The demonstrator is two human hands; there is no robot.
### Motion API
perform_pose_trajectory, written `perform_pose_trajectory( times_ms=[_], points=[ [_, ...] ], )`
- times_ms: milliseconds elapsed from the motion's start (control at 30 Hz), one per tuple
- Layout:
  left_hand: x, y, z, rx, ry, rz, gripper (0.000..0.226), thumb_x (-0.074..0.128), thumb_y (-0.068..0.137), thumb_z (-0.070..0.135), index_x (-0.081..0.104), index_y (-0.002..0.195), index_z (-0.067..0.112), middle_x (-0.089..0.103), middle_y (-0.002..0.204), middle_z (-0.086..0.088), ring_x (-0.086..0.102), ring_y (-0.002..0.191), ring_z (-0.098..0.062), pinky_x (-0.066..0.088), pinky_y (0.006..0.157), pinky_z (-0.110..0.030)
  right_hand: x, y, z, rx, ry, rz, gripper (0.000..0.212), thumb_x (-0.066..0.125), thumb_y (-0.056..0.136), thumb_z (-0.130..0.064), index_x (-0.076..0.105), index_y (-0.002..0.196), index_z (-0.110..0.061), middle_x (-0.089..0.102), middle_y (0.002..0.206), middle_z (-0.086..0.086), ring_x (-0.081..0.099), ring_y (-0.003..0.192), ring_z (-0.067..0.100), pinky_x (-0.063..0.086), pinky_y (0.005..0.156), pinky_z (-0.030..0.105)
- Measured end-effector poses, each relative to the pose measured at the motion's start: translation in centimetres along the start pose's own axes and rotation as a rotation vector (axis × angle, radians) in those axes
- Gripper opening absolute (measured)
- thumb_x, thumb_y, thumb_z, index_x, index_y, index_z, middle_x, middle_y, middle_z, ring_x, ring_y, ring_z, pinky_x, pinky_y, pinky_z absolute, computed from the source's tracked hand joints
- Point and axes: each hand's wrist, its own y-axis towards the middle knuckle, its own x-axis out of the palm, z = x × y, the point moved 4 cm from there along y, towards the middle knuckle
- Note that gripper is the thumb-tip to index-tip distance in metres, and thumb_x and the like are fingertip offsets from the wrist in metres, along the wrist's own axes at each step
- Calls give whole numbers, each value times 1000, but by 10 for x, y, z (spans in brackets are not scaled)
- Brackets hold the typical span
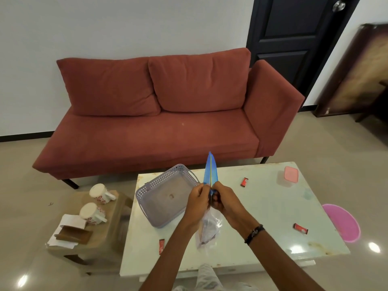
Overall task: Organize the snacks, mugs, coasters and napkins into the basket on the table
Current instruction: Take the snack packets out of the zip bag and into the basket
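Note:
Both hands meet above the white table (262, 206), pinching a blue-topped clear snack bag (210, 171) seen edge-on; its clear lower part hangs below my wrists. My left hand (197, 199) and my right hand (223, 198) grip it from either side. A lavender perforated basket (147, 189) lies just left of my hands, with nothing in it. Three small red snack packets lie on the table: one (244, 182) far, one (300, 228) right, one (161, 245) near left. Two white floral mugs (100, 193) (92, 213), white napkins (69, 222) and brown coasters (73, 234) sit on a side stool.
A pink-lidded container (290, 175) stands at the table's far right. A pink round mat (341, 222) overhangs the right edge. The low stool (98, 240) stands left of the table. A red sofa (159, 114) lies behind, a dark door (294, 34) beyond.

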Motion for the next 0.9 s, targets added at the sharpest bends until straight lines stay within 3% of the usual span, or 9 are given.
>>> perform_pose_trajectory(
  times_ms=[133,300,433,500,567,667,767,900],
  points=[
    [0,-4,1,34,-27,46,28,38,98,17,51,73,19,49,71,-5,48,67,-13,44,62,-21,5,-7,2,-92,19,61,30,36,92,-9,38,62,-13,30,56,0,29,50,7,35,51,19],
    [2,-7,3,-8,-92,85,22,35,99,17,53,86,16,56,77,-3,53,69,-9,49,56,-12,3,-10,5,-127,120,129,31,35,93,-7,37,63,-12,36,53,-2,34,51,7,38,55,20],
    [0,-6,10,28,-60,94,28,36,99,16,50,75,21,54,73,-1,51,65,-7,47,52,-11,2,-10,1,-123,85,118,32,37,94,-9,40,63,-12,41,52,-4,38,48,5,39,52,18],
    [-3,-6,12,61,14,63,32,37,98,15,47,67,19,47,63,0,44,55,-3,42,51,-19,-1,-4,-4,-86,-41,56,25,42,91,-13,42,66,-12,40,58,1,36,54,11,37,56,22],
    [-6,-5,11,89,108,28,35,39,97,15,47,63,18,43,56,2,40,46,-3,37,50,-20,-8,8,-9,-50,-273,41,18,50,89,-20,49,75,-10,50,67,5,46,58,13,44,62,24],
    [-11,-3,8,73,277,-29,31,42,95,17,51,65,14,46,55,2,41,50,-7,38,54,-23,-14,21,-23,-121,-649,70,14,59,86,-18,55,82,-5,58,79,7,53,64,12,46,57,14],
    [-20,2,0,-31,573,-47,25,47,93,26,54,75,10,52,61,0,46,53,-9,42,58,-23,-10,21,-29,-236,-925,76,20,62,84,-12,47,70,-13,57,80,10,50,68,17,36,53,13],
    [-32,10,13,24,793,90,20,51,92,26,57,94,7,59,86,-6,57,76,-17,45,73,-24,1,10,-17,-295,-976,37,27,61,85,-14,43,66,-21,65,82,12,63,76,28,49,63,27]
  ],
)
